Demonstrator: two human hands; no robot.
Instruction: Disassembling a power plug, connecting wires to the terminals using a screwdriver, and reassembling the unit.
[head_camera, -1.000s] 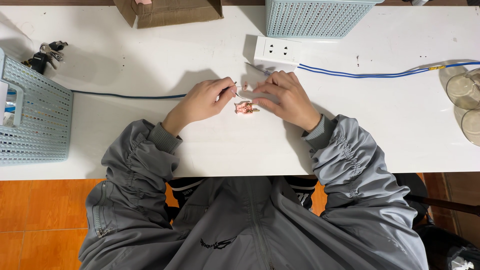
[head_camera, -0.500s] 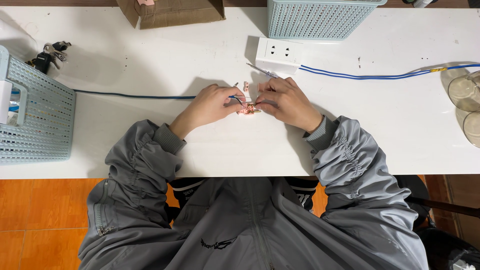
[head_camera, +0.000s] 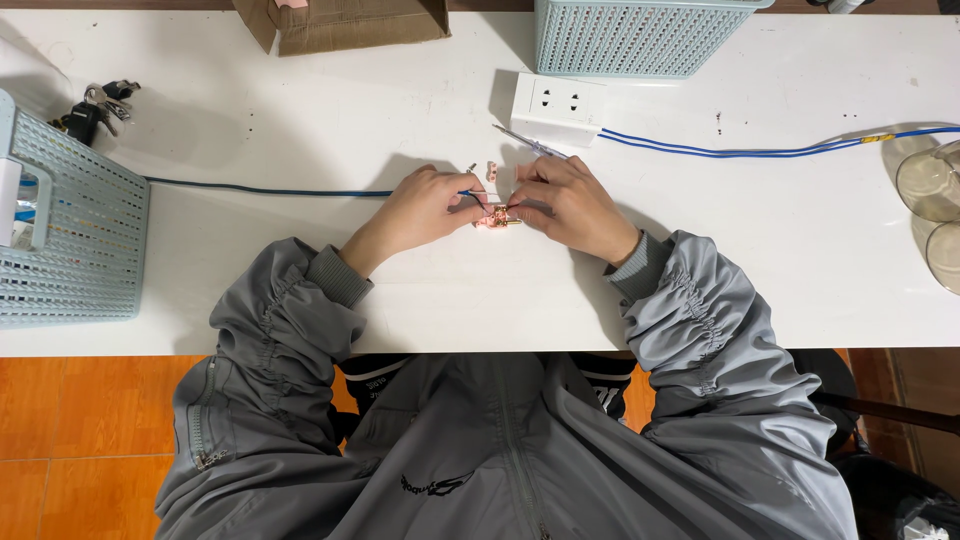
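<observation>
Pinching closer than a second ago, left hand (head_camera: 425, 208) grips blue wire (head_camera: 260, 189), right hand (head_camera: 565, 203) grips small pink-and-brass part (head_camera: 497, 217), wire end now meeting it on tabletop (head_camera: 300, 110).

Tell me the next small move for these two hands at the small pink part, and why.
Probably ease the blue wire end a little further into the small pink part. The left hand pinches the wire right beside the part, and the right hand steadies the part on the white table. Whether the wire tip is already seated is hidden by the fingers.
</observation>
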